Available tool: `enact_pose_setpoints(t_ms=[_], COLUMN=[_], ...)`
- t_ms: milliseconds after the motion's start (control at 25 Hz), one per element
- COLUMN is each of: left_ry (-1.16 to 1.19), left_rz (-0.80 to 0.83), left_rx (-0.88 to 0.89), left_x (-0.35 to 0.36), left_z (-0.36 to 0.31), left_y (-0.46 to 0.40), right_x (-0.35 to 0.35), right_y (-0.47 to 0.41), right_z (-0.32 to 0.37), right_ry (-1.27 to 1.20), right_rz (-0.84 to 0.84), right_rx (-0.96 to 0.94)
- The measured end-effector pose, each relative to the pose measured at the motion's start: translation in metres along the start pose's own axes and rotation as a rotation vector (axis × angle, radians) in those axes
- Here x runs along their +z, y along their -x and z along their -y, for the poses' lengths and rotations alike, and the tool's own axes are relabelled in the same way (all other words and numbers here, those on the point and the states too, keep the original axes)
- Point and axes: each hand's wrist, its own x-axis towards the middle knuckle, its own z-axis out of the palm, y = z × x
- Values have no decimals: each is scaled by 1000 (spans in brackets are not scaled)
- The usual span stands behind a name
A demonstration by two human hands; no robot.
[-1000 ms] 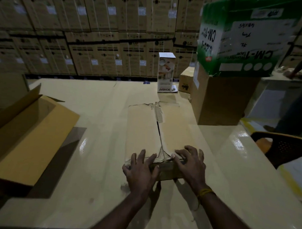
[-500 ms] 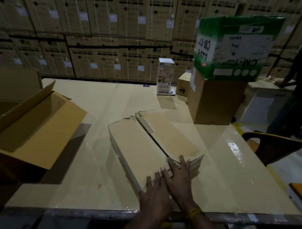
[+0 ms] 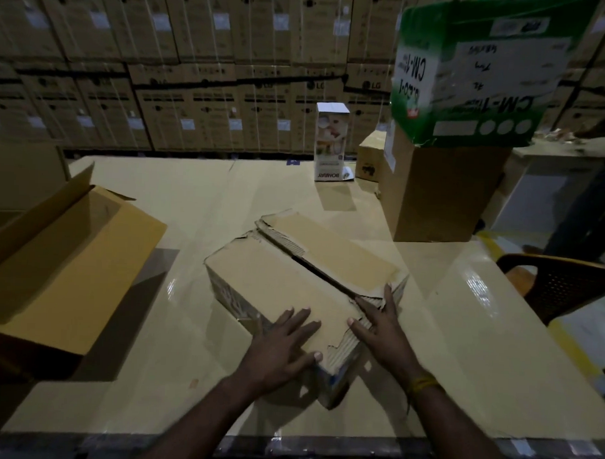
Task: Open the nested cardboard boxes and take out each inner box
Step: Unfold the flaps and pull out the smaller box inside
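cardboard box (image 3: 285, 283) under both hands | left fingers (image 3: 292, 320) flat | right fingers (image 3: 377, 307) flat at seam

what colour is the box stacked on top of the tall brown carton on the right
Green and white, with dark upside-down lettering; the box shows best in the head view, resting on the brown carton.

Both hands flat on torn box (image 3: 285, 283): left hand (image 3: 278, 348), right hand (image 3: 381, 326).
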Motion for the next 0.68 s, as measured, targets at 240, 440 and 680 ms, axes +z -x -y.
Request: enact_pose_setpoints(t_ms=[240, 440, 680], left_ry=[-84, -23, -85], left_rz=[-41, -89, -71], left_rx=[188, 26, -227], left_x=[1, -10, -38], left_z=[12, 32, 63], left_y=[-56, -114, -188], right_x=[-61, -89, -70], right_y=[-65, -114, -143], right_z=[-33, -39, -40], right_ry=[48, 19, 1], right_rz=[188, 323, 306], right_rx=[-14, -80, -150])
